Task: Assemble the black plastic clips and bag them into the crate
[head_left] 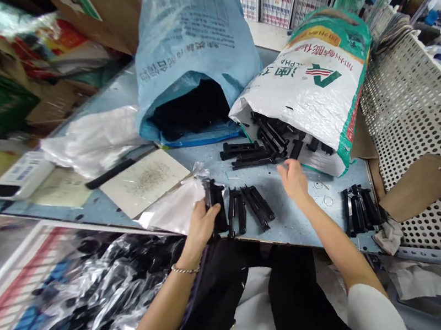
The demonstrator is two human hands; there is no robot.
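My left hand is closed on some long black plastic parts at the table's front edge, beside a clear plastic bag. Just right of it lie several more black parts. My right hand reaches to the mouth of a white and green sack, its fingers curled at the lower end of a black part. A loose pile of such parts spills from that sack onto the blue table. The right fingertips are partly hidden.
A blue plastic sack with dark contents stands at the back left. A perforated white crate borders the right, near another group of black parts. A cream board lies left. Below the table, a crate holds bagged black items.
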